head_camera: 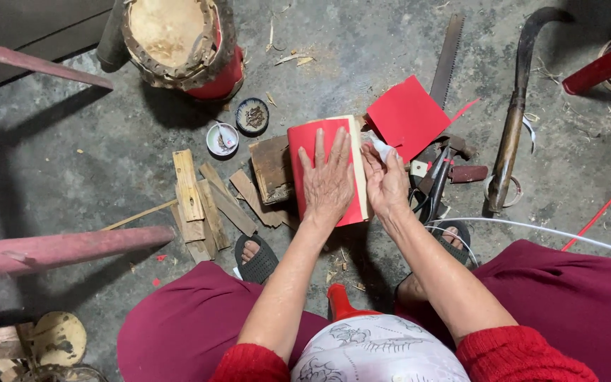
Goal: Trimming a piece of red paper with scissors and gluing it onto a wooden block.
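My left hand (327, 180) lies flat, fingers spread, on a red paper sheet (307, 145) wrapped over a pale wooden board (357, 163) on the floor. My right hand (386, 182) presses against the board's right edge and grips a small white wad (382, 149), perhaps cloth or paper. Under the board's left side sits a dark wooden block (271, 168).
A loose red paper sheet (407, 117), a saw blade (447, 60), a curved sickle (514, 120) and scissors (434, 185) lie to the right. Wood scraps (199, 201), two small dishes (222, 139) and a drum (178, 42) lie left. Red poles (58, 249) cross at left.
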